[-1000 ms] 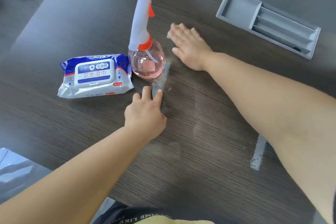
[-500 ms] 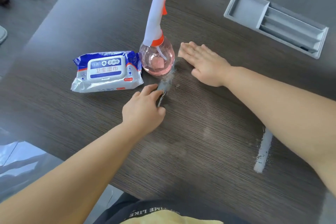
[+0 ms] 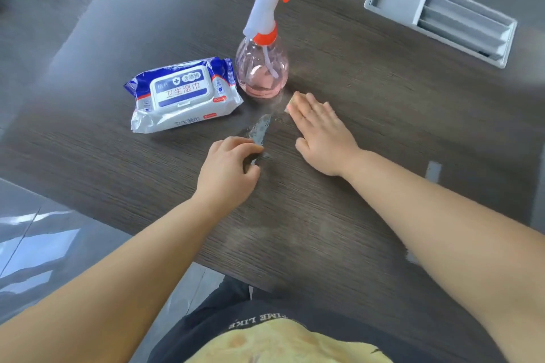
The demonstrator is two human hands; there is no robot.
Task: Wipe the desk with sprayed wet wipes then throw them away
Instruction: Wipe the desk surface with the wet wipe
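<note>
On the bench (image 3: 398, 132), well in from its edges, the left hand (image 3: 227, 174) curls its fingers (image 3: 236, 143) and pinches the near end of a grey wet wipe (image 3: 260, 130) lying flat, pointing toward the spray bottle (image 3: 262, 74). The right hand (image 3: 323, 135) presses flat just beside it, fingers straight and together. The wipe pack (image 3: 182, 94) lies left of the bottle

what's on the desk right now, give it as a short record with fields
desk: dark wood grain
wipes pack: lying flat, lid shut, left of bottle
spray bottle: upright, pink liquid
right hand: flat on desk, likely a wipe under fingertips
left hand: fingers curled at near end of pale streak, grip unclear
grey tray: far right
</note>
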